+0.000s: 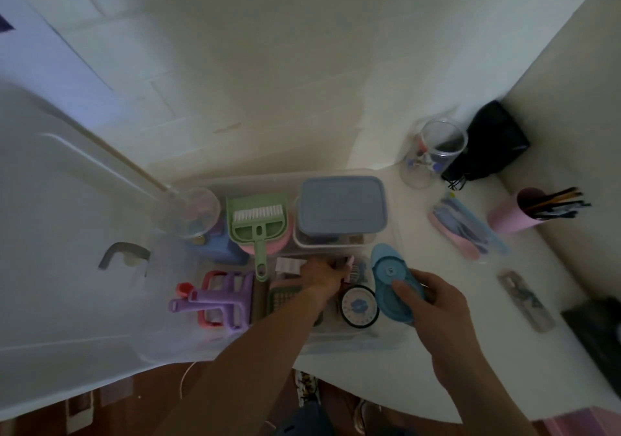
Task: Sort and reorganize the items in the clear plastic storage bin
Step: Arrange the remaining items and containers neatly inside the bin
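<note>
While the clear plastic storage bin (386, 341) sits on the white worktop (504, 334), the left hand (321, 276) reaches down inside it among small items; finger position unclear. Right hand (433, 304) grips a blue oval gadget (395, 281) over the bin's right edge. Inside: green dustpan with brush (257, 224), blue-lidded container (341, 205), purple scraper (218, 296), round black-rimmed dial (359, 306).

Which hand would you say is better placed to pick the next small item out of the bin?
Probably the left hand: it reaches into the clear bin among the small items, while the right hand already grips the blue oval gadget.
</note>
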Demonstrator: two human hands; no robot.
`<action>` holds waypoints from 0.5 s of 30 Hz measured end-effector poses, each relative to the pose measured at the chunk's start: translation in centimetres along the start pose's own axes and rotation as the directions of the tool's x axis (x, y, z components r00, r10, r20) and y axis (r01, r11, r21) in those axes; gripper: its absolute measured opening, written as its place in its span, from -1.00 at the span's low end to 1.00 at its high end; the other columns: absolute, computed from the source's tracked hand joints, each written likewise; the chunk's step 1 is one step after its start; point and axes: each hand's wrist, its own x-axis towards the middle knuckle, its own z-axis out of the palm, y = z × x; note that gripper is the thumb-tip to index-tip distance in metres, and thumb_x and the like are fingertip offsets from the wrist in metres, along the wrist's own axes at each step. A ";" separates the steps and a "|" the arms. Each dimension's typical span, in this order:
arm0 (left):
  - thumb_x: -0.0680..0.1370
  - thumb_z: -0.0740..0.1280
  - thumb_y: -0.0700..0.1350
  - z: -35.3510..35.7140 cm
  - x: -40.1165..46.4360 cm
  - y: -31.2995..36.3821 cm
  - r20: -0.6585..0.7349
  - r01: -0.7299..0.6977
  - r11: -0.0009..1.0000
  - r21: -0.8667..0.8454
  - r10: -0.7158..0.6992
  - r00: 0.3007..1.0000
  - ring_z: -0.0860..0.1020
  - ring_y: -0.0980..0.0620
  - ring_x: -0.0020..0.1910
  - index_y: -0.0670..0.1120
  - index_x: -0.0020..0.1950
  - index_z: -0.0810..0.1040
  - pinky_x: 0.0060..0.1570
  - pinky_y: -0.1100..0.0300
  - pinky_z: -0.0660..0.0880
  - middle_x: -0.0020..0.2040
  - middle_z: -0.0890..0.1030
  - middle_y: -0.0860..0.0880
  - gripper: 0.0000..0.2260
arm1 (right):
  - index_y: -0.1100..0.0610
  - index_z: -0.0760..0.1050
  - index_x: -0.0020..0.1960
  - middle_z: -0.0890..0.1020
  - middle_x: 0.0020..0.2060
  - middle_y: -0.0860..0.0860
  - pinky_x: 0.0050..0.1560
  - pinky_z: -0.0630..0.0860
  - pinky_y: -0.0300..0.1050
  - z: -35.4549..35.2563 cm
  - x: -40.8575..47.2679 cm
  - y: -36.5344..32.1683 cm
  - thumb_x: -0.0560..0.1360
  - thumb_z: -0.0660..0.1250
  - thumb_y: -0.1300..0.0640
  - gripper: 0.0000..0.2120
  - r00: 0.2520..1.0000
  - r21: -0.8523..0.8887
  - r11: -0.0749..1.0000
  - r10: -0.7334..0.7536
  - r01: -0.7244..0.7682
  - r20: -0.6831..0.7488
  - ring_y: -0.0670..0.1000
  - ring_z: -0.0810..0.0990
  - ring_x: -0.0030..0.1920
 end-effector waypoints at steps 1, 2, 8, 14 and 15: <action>0.49 0.39 0.28 0.1 -0.1 0.0 -0.032 -0.037 0.996 0.082 0.039 0.999 0.65 -0.08 0.08 -0.11 -0.01 0.71 0.05 0.13 0.53 0.03 0.73 -0.09 -0.55 | 0.06 0.61 0.11 0.72 -0.10 -0.02 -0.16 0.60 -0.13 -0.1 0.0 0.1 0.50 0.46 0.15 -0.81 1.000 0.003 1.000 0.004 -0.004 -0.002 -0.05 0.71 -0.13; 0.49 0.38 0.30 0.2 0.0 -0.1 -0.048 -0.068 0.991 0.115 0.073 0.996 0.65 -0.07 0.07 -0.10 -0.02 0.71 0.02 0.14 0.51 0.01 0.73 -0.08 -0.54 | 0.05 0.61 0.11 0.73 -0.11 -0.03 -0.17 0.60 -0.14 -0.1 -0.1 0.1 0.50 0.46 0.15 -0.81 1.000 0.005 1.000 0.006 -0.006 -0.002 -0.06 0.71 -0.15; 0.40 0.21 0.52 -0.1 0.3 -1.3 -0.101 -0.172 0.965 0.197 0.195 0.976 0.68 -0.04 -0.11 -0.10 -0.22 0.61 -0.15 0.12 0.55 -0.21 0.71 -0.03 -0.34 | 0.05 0.59 0.11 0.73 -0.13 0.01 -0.20 0.60 -0.13 -0.1 -0.5 -0.1 0.49 0.47 0.15 -0.79 1.000 0.009 1.000 0.014 -0.014 0.027 -0.03 0.72 -0.17; 0.58 0.34 0.11 -4.6 -3.9 -2.3 0.133 -0.331 0.918 0.218 0.308 0.942 0.62 -0.11 0.09 -0.07 0.17 0.57 0.03 0.11 0.53 0.10 0.68 -0.10 -0.71 | 0.00 0.61 0.10 0.72 -0.09 0.03 -0.19 0.59 -0.17 0.9 -0.9 -1.0 0.50 0.44 0.22 -0.79 0.988 -0.032 0.999 -0.009 0.014 0.154 -0.01 0.70 -0.11; 0.57 0.35 0.06 -5.3 -4.4 -3.4 0.183 -0.320 0.924 0.211 0.284 0.941 0.62 -0.12 0.09 -0.10 0.16 0.56 0.07 0.08 0.55 0.10 0.67 -0.11 -0.73 | 0.00 0.62 0.10 0.71 -0.08 0.02 -0.20 0.57 -0.22 1.2 -1.0 -1.1 0.51 0.42 0.25 -0.77 0.984 -0.045 0.999 -0.014 0.023 0.177 -0.05 0.69 -0.11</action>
